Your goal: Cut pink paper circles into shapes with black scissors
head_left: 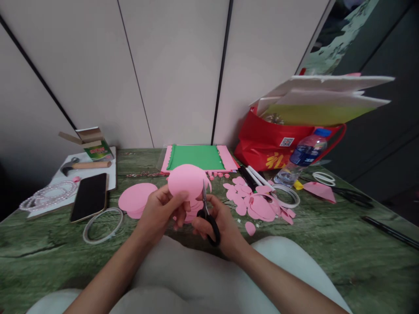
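Observation:
My left hand (161, 210) pinches the lower edge of a round pink paper (186, 182), held up above the table. In my right hand (220, 221) are black-handled scissors (212, 227), their blades pointing up at the paper's right edge, where a thin curved strip hangs off. More pink circles (136, 198) lie stacked to the left. Small pink petal-shaped pieces (241, 201) are heaped to the right, and other pink pieces lie partly hidden behind my hands.
Green sheet (196, 157) on pink paper at the back; phone (89, 197), tape roll (103, 226), hammer (91, 165), beads (49, 196) and opened box (98, 149) left. Right: tape roll (290, 196), pens (257, 176), bottle (303, 157), red bag (262, 141), second scissors (353, 196).

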`<state>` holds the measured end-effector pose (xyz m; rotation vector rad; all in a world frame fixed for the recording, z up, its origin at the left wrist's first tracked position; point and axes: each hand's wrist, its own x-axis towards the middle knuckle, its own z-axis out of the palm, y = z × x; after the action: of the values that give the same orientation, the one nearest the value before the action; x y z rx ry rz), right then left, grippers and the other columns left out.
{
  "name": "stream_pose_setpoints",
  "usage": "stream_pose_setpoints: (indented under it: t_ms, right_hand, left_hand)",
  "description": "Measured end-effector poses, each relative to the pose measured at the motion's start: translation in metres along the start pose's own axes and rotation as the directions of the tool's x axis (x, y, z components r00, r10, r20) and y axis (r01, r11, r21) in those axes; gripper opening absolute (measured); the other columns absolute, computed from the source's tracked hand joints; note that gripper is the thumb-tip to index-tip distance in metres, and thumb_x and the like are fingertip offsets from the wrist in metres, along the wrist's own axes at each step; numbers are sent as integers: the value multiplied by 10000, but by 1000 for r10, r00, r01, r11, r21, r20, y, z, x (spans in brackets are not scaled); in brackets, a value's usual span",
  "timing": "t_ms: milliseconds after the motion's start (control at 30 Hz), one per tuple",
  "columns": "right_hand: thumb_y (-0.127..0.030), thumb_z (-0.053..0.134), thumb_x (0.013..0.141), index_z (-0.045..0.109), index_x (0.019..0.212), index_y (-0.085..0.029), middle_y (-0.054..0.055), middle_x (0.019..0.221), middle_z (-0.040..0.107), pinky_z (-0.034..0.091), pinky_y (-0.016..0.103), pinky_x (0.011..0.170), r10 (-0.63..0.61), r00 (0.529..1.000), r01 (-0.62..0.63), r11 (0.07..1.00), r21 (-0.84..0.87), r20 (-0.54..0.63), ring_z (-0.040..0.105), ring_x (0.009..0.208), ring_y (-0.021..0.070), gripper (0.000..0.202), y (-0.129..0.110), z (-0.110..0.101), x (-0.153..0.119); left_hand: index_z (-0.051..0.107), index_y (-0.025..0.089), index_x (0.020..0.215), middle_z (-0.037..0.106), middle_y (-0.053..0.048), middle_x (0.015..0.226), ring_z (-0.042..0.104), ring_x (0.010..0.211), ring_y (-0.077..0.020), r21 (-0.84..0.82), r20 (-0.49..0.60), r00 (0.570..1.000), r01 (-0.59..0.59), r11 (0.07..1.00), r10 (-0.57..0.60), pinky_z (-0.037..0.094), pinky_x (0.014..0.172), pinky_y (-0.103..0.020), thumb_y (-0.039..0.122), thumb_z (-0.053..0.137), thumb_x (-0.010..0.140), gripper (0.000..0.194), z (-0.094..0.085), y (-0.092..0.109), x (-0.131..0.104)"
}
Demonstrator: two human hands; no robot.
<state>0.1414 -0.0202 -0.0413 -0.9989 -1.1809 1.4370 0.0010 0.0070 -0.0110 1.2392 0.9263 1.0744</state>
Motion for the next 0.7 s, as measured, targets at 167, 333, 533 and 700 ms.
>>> stream_pose_setpoints:
  t_ms: [167,333,533,700]
  right_hand:
    - [-350,730,536,414,926,-201,-100,439,521,301,170,350,28,999,-28,1000,-5,15,407,341,75,524,-1,3,-2]
    - [-321,745,519,417,925,-202,-85,501,554,314,171,367,26,1000,-26,999,20,4,432,373,73,535,-2,2,0]
    - [-302,755,519,408,944,-195,-98,482,529,308,162,367,21,1000,-21,999,39,0,414,375,63,558,2,1,1]
    - [-323,738,540,409,964,-187,-103,459,526,289,148,343,0,1000,0,1000,22,14,408,346,59,554,5,-1,1]
  left_hand:
    - [550,128,534,453,61,374,349,287,-20,88,-57,998,-18,996,23,218,286,-147,290,666,692,254,-2,-2,0]
    - [542,131,504,413,66,343,313,300,-17,139,-64,997,-28,990,37,199,313,-160,296,668,693,281,-5,-5,1]
    - [543,132,519,392,74,347,284,311,-14,141,-65,997,-42,989,52,175,326,-165,297,670,689,270,-6,-4,1]
    - [537,132,517,389,77,347,285,315,-13,127,-61,996,-57,990,65,177,327,-157,286,666,695,269,-5,-4,-1]
